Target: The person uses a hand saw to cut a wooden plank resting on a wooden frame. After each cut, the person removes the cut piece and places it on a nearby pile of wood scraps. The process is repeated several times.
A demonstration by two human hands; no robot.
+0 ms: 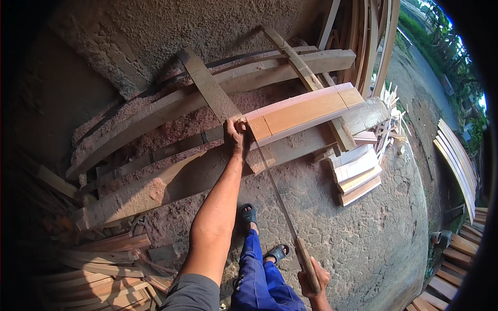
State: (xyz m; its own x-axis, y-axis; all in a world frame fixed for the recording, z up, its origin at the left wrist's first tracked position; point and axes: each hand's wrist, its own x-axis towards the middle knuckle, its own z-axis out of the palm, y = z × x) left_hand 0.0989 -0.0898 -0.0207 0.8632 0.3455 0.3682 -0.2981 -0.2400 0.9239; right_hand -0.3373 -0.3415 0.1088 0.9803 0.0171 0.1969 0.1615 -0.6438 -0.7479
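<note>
An orange-brown block of wood point(301, 115) with pale pink edges and thin dark lines across it lies tilted on the wooden trestle beams. My left hand point(236, 136) is closed on its left end. In my right hand point(315, 278), at the lower right, is the wooden handle of a handsaw point(280, 199). Its long thin blade runs up from the handle to the left end of the block, close beside my left hand. Whether the teeth are in the wood I cannot tell.
Long beams point(218, 181) with crosspieces point(210, 85) form the support, strewn with sawdust. Cut blocks point(358, 173) are stacked under its right end, near thin offcuts point(389, 116). More boards point(104, 280) lie at lower left. Curved strips point(459, 160) stand at far right. My sandalled feet point(277, 252) are on cracked concrete.
</note>
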